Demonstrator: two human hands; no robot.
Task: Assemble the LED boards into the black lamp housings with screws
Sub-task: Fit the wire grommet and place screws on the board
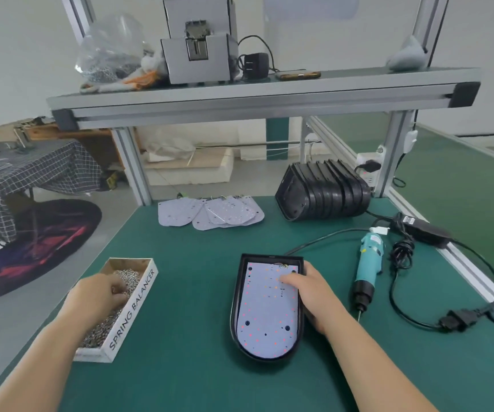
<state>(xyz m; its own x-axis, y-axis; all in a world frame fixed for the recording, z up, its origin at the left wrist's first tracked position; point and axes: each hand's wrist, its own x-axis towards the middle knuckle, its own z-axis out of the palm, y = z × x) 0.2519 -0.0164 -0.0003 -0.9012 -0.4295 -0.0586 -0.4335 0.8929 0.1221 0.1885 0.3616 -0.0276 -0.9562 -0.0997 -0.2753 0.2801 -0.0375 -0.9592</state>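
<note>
While your left hand [98, 292] curls fingers into the screws [102, 325], grip unclear, your right hand [311, 292] presses straight fingers on the LED board [266, 322] seated in the black housing [235, 304] on the tabletop [195, 278]; spare boards [210, 214] and stacked housings [323, 191] lie beyond.

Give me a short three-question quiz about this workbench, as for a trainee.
1. True or false: the teal electric screwdriver lies on the green mat, untouched.
2. The left hand reaches into: A the white cardboard box of small silver screws; B a clear plastic bag; C a stack of black housings.
3. Which hand touches the white LED board in the black plastic lamp housing?
Key: 1 true; 2 A; 3 the right hand.
</note>
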